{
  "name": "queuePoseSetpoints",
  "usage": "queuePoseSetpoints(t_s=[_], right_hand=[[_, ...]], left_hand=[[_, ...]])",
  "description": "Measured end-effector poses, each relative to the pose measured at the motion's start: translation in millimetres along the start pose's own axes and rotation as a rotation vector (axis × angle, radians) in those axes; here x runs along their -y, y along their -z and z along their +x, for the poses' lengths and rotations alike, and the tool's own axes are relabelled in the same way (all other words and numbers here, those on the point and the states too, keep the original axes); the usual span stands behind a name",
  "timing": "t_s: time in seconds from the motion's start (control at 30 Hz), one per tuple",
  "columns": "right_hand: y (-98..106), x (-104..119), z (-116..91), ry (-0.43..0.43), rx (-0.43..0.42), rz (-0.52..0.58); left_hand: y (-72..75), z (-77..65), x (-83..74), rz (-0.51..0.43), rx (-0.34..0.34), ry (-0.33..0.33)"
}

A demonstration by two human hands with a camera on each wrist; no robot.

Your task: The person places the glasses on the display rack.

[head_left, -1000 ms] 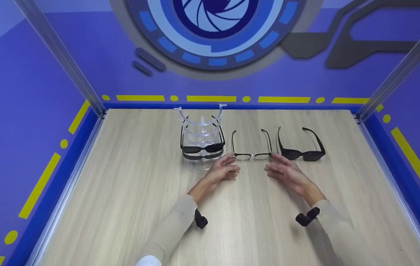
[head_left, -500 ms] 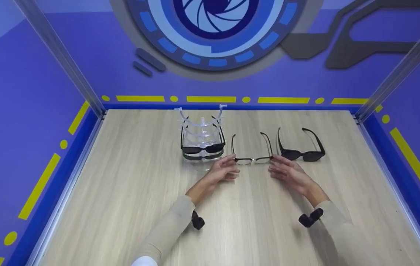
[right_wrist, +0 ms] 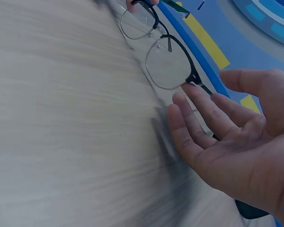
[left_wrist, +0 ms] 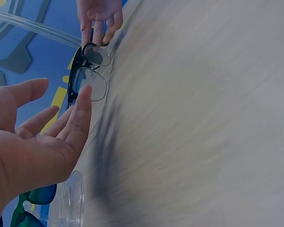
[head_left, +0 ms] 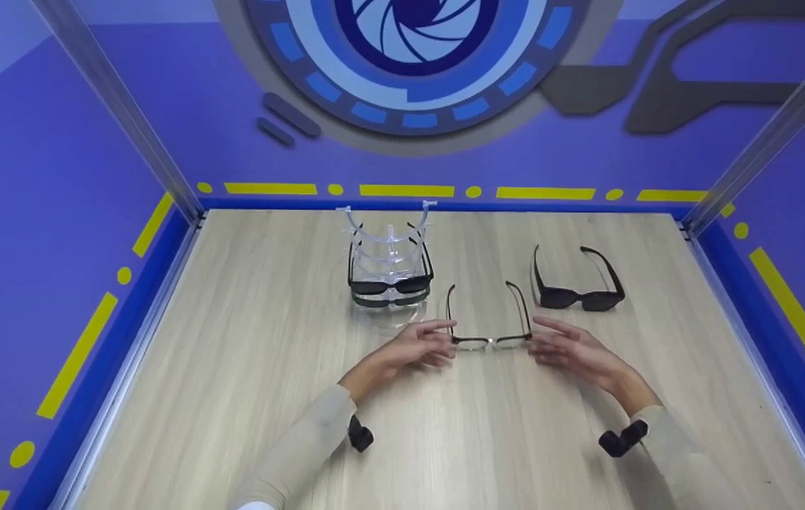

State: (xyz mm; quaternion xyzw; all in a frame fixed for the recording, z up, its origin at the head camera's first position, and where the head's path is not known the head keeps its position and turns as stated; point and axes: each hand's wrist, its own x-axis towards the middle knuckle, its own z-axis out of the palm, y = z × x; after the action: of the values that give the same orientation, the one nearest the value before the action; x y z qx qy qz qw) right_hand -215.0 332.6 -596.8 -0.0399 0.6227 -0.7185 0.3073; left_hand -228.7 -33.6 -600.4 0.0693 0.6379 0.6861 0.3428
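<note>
Clear-lensed eyeglasses (head_left: 491, 343) with dark brow bars and unfolded temples stand on the table between the two hands. At their left end, the fingers of my left hand (head_left: 413, 348) touch the frame near the hinge, the thumb held apart. My right hand (head_left: 579, 352) reaches the opposite hinge with extended fingertips, its thumb also away from the frame. In the right wrist view, one lens (right_wrist: 168, 64) shows close beside the fingertips. The left wrist view has the lenses (left_wrist: 92, 84) beyond the left fingers, and the right hand (left_wrist: 100, 16) at the far end.
Left of the eyeglasses is a clear display stand (head_left: 389, 244) bearing dark sunglasses (head_left: 391, 285) and a green-edged pair (head_left: 389, 300) below. Black sunglasses (head_left: 581, 298) lie unfolded on the right. Blue walls (head_left: 416, 163) enclose the table's back and sides.
Both hands have drawn back toward the person, and the eyeglasses have slid along with them, away from the row of the stand and black sunglasses. Those have stayed put.
</note>
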Motion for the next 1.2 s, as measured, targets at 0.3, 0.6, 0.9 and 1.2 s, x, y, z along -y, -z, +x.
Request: queuePoseSetpoints(t_s=[0.3,0.6,0.9,1.2], right_hand=[[4,-4,-11,-0.015,0.063,-0.035],[-5,-3,7,0.036,-0.045,0.042],[-10,-5,21,0.027,-0.012,0.013],[-9,-5,22,0.033,-0.010,-0.087]], left_hand=[[8.1,-6.2,0.5,0.037,0.070,-0.004],[6.4,13.7,-1.8,-0.056,-0.022,-0.020],[1.8,23.0,4.0,-0.094,-0.002,-0.028],[-0.6,26.6,8.6,-0.098,0.002,-0.040]])
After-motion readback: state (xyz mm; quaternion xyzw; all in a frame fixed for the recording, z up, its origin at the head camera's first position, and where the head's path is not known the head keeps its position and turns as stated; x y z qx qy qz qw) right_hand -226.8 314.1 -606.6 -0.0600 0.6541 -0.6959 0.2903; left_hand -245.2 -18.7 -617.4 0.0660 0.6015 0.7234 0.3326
